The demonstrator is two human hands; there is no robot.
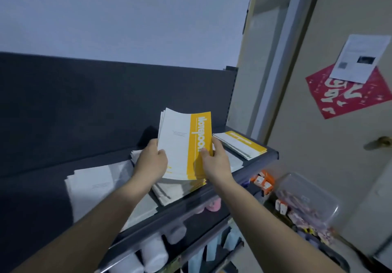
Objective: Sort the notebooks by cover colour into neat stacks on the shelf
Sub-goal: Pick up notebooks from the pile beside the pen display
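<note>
In the head view, a bunch of yellow notebooks (pixel 184 143) is held upright in the middle of the frame, just over a flat stack (pixel 180 190) on the shelf (pixel 191 207). Its left edge is gripped by the left hand (pixel 151 160) and its yellow edge by the right hand (pixel 216 162), fingers curled behind and thumbs in front. The bunch should likely be tapped even, then laid flat with edges lined up. A second yellow stack (pixel 239 144) lies further right. The big white letters on the yellow band are turned sideways and cannot be read for sure. The red poster (pixel 347 94) at the right cannot be read either.
</note>
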